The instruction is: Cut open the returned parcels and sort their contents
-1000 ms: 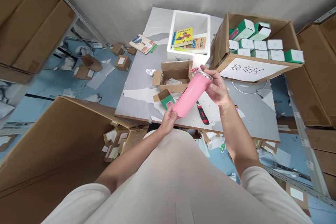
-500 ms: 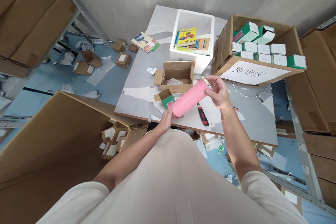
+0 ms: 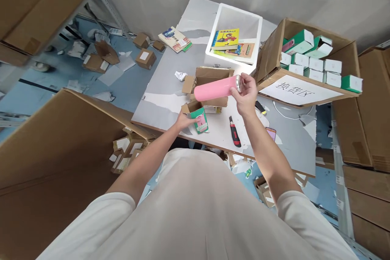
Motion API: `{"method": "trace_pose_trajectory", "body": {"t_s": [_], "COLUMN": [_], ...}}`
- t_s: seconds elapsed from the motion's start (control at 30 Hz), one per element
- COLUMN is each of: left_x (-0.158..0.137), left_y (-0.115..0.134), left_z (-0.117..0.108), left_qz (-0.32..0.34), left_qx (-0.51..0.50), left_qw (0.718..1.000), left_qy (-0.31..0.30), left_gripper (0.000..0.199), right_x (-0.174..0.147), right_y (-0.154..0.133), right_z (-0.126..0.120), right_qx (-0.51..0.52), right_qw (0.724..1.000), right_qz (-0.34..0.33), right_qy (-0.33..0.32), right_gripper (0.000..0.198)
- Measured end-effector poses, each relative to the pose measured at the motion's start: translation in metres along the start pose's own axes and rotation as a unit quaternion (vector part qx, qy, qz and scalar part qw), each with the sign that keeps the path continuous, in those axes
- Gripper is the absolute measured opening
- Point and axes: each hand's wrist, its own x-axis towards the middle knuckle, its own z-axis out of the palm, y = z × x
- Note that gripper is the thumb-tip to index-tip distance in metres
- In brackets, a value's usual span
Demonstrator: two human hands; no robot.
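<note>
A pink thermos bottle (image 3: 215, 89) with a silvery end is held nearly level by my right hand (image 3: 246, 91), whose fingers wrap around that end. My left hand (image 3: 185, 121) grips a small green box (image 3: 199, 120) with a pink picture on its front; the box's top flap stands open. Behind the bottle sits an open brown carton (image 3: 210, 75), partly hidden by it. A red and black utility knife (image 3: 234, 132) lies on the table (image 3: 158, 101) to the right of the green box.
A white foam box (image 3: 258, 28) with books stands at the back. To its right, a big carton (image 3: 274, 55) holds several green-and-white boxes. A phone (image 3: 271, 133), a second cutter (image 3: 261, 107) and a white cable (image 3: 286, 118) lie on the right. An open large carton (image 3: 76, 138) is at left.
My left hand has let go of the bottle's lower end and taken hold of the green box. My right hand has raised the bottle and turned it nearly level.
</note>
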Motion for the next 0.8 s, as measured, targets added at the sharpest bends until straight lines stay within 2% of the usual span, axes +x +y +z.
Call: {"method": "trace_pose_trajectory", "body": {"t_s": [0.07, 0.13, 0.23, 0.37, 0.47, 0.57, 0.7, 0.8], "left_x": [0.002, -0.003, -0.013, -0.022, -0.026, -0.026, -0.024, -0.024], "left_y": [-0.001, 0.002, 0.009, 0.013, 0.011, 0.012, 0.012, 0.007], "left_z": [0.008, 0.015, 0.022, 0.028, 0.034, 0.040, 0.044, 0.043], "left_qz": [-0.002, -0.007, 0.031, 0.093, 0.108, 0.115, 0.110, 0.108], "left_qx": [-0.016, 0.005, 0.074, 0.117, 0.128, 0.129, 0.142, 0.146], "left_qw": [1.000, 1.000, 0.996, 0.989, 0.986, 0.984, 0.983, 0.983], "left_qy": [-0.011, 0.008, 0.033, -0.014, -0.026, -0.031, -0.049, -0.041], "left_gripper": [0.076, 0.074, 0.084, 0.087, 0.080, 0.079, 0.075, 0.071], "right_x": [-0.007, -0.019, -0.040, -0.064, -0.073, -0.079, -0.085, -0.090], "right_y": [0.006, 0.009, 0.005, -0.019, -0.039, -0.043, -0.018, 0.007], "right_z": [0.011, 0.012, -0.003, -0.031, -0.029, -0.006, 0.027, 0.039], "right_qx": [-0.008, -0.014, -0.024, -0.090, -0.216, -0.352, -0.449, -0.463], "right_qw": [1.000, 1.000, 0.999, 0.987, 0.951, 0.900, 0.849, 0.835], "right_qz": [0.003, 0.001, -0.006, -0.014, -0.039, -0.060, -0.027, -0.005], "right_qy": [-0.015, -0.026, -0.043, -0.133, -0.219, -0.249, -0.278, -0.298], "right_gripper": [0.075, 0.073, 0.071, 0.075, 0.071, 0.062, 0.056, 0.057]}}
